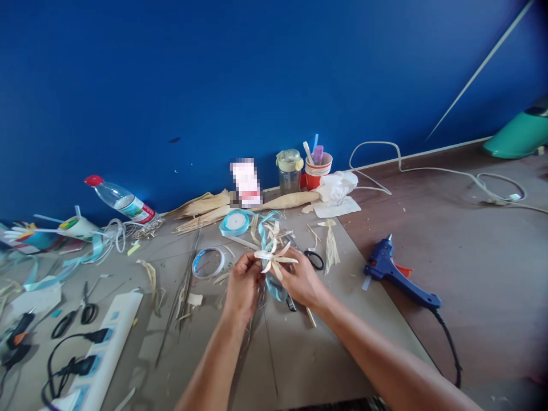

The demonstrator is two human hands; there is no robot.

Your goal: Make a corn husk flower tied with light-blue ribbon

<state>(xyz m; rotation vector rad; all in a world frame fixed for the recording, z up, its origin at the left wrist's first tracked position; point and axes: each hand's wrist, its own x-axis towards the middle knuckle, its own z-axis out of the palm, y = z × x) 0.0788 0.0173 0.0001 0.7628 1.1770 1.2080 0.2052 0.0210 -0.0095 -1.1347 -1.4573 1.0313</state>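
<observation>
The flower (pixel 277 260) is held over the desk (pixel 321 365), pinched between the left hand (pixel 244 281) and the right hand (pixel 303 279). Its petals are apparently being arranged; a light, steady grip is called for.

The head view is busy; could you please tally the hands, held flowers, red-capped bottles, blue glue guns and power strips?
Hands: 2
Held flower: 1
Red-capped bottle: 1
Blue glue gun: 1
Power strip: 1
Total: 6
</observation>
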